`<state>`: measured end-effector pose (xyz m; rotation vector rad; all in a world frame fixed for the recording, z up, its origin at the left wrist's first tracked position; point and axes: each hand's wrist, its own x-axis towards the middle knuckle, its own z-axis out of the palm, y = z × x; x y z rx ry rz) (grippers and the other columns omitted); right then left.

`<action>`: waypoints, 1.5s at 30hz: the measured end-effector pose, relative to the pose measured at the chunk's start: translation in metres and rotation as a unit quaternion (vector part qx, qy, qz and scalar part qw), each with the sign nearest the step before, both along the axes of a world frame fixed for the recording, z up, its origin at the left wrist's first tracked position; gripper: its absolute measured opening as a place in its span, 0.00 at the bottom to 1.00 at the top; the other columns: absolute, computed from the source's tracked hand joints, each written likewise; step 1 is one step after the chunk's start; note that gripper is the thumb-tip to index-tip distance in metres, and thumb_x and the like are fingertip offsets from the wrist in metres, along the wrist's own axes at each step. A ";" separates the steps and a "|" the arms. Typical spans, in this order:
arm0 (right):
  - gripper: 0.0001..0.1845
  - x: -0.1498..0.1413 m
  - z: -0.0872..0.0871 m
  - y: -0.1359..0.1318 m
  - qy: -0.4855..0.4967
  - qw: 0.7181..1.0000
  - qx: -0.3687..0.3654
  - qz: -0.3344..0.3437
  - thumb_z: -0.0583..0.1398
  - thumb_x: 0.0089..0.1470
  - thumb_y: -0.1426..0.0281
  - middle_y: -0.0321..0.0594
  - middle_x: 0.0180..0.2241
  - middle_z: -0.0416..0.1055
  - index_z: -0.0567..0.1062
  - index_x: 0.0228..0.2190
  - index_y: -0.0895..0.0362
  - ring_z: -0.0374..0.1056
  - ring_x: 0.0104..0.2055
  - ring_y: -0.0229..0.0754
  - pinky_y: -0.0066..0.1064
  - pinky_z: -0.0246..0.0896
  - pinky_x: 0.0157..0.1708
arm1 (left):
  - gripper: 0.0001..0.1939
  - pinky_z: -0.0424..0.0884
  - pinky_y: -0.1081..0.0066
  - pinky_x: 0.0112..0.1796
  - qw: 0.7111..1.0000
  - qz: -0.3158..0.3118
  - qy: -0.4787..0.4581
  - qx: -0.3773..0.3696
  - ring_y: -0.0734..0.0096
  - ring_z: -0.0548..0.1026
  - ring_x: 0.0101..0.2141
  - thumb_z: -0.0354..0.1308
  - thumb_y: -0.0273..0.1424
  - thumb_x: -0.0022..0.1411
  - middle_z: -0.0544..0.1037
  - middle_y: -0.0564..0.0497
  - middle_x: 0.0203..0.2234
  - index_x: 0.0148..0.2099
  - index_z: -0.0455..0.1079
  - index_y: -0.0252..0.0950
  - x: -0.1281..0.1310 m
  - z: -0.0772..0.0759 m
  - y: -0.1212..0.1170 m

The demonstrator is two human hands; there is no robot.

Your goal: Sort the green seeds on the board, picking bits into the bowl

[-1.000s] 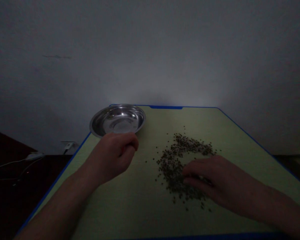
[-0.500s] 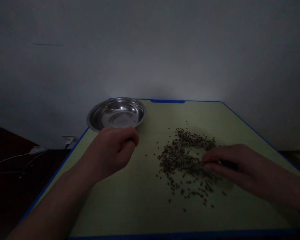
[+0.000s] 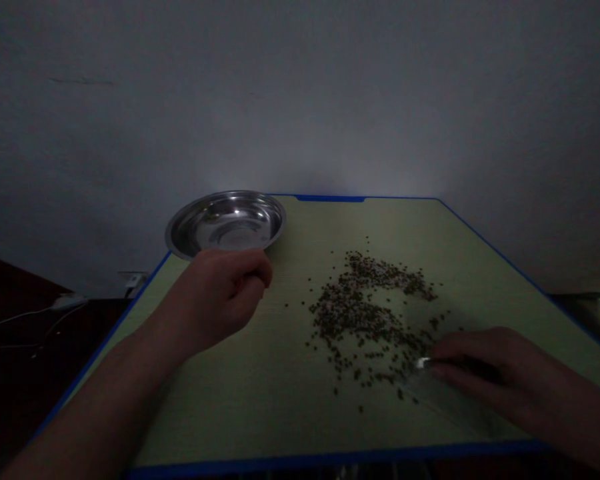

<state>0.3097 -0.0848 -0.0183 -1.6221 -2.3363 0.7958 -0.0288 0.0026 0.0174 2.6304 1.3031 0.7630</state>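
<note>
Your left hand [image 3: 225, 293] is curled closed just by the metal bowl [image 3: 239, 235]; whether it grips anything, you can't tell. Your right hand [image 3: 505, 373] pinches a small shiny object [image 3: 423, 363], its tip poking out, likely so it reaches the scattered dark grains [image 3: 347, 310] beside it on the table [image 3: 230, 413].

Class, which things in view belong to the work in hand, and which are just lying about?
In the work:
small dark grains
shiny-tipped object in the right hand
table beneath
metal bowl, probably

Apparently just lying about:
white adapter
pale cords
</note>
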 end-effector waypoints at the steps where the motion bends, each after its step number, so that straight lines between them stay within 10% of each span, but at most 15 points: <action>1: 0.19 -0.005 -0.001 0.000 -0.004 1.000 -0.005 0.003 0.53 0.61 0.56 0.38 0.29 0.78 0.78 0.30 0.50 0.73 0.29 0.42 0.32 0.65 0.29 | 0.11 0.56 0.76 0.22 1.000 0.001 -0.001 0.000 0.80 0.64 0.17 0.45 0.22 0.51 0.67 0.57 0.14 0.24 0.67 0.35 0.000 -0.001 0.001; 45: 0.07 -0.092 0.020 0.015 0.036 0.977 -0.019 0.209 0.58 0.59 0.66 0.32 0.30 0.77 0.77 0.33 0.51 0.72 0.33 0.38 0.28 0.59 0.32 | 0.10 0.56 0.75 0.23 1.000 -0.002 -0.008 -0.025 0.78 0.64 0.19 0.46 0.23 0.50 0.68 0.56 0.14 0.23 0.67 0.35 0.002 0.001 -0.001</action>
